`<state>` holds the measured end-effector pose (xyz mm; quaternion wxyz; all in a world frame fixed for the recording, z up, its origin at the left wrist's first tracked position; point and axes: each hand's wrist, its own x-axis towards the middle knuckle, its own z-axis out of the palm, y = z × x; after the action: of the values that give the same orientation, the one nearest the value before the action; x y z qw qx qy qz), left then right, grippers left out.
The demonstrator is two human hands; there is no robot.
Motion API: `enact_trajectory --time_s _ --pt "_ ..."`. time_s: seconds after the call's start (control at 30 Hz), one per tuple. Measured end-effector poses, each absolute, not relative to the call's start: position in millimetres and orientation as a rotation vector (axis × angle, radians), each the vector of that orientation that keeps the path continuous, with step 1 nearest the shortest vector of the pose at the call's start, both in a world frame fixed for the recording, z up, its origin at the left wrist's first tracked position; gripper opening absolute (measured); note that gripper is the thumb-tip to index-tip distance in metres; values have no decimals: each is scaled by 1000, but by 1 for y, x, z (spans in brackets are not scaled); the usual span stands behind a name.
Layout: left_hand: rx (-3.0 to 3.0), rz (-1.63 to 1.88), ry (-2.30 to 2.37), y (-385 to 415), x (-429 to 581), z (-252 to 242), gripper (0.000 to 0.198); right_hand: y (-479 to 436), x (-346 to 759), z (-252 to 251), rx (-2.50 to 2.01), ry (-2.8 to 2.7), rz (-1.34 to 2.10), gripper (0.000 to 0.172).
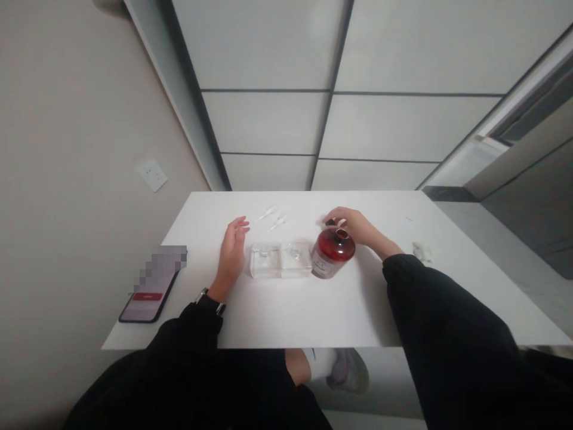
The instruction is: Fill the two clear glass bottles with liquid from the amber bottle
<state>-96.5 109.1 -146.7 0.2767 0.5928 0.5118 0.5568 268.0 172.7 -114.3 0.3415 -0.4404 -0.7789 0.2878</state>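
Note:
A red-brown bottle (333, 251) with a pale label stands upright, its round mouth uncovered. Just behind it, the fingers of my right hand (351, 222) close around a small black cap (330, 223), low over the table; the bottle partly hides these fingers. Left of the bottle sits a clear plastic box (281, 263) with two compartments side by side, each showing a clear round shape. My left hand (233, 248) rests beside the box's left side, fingers apart and holding nothing. Behind the box lie clear plastic droppers (277, 223).
A phone (154, 289) lies at the left edge of the white table (308, 319). A small crumpled clear piece (421, 251) is on the right, past my right forearm. Panelled doors (268, 122) rise behind the table, and a wall with a socket (153, 174) stands left.

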Motion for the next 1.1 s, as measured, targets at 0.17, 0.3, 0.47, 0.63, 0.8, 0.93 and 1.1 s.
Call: enact_trajectory --time_s 0.17,0.3,0.47,0.63,0.8,0.93,1.1 --pt "1566 1503 1388 110 -94 -147 46 130 273 -103 -1069 -1693 768 36" --pt "1538 1519 1408 108 -95 -146 45 98 255 -80 -954 -1517 737 30" --pt "1517 1538 1431 106 -95 -144 47 78 226 -68 -818 -1540 787 29" --pt "1513 1548 1432 106 -96 -146 50 74 217 -81 -798 -1546 753 27" --pt "1502 1548 1425 107 -96 -146 49 72 211 -90 -803 -1530 745 28" --pt "1492 1540 1414 107 -95 -146 48 72 209 -93 -797 -1537 732 28" --pt "1473 1533 1397 108 -94 -147 47 74 213 -93 -825 -1564 712 39"
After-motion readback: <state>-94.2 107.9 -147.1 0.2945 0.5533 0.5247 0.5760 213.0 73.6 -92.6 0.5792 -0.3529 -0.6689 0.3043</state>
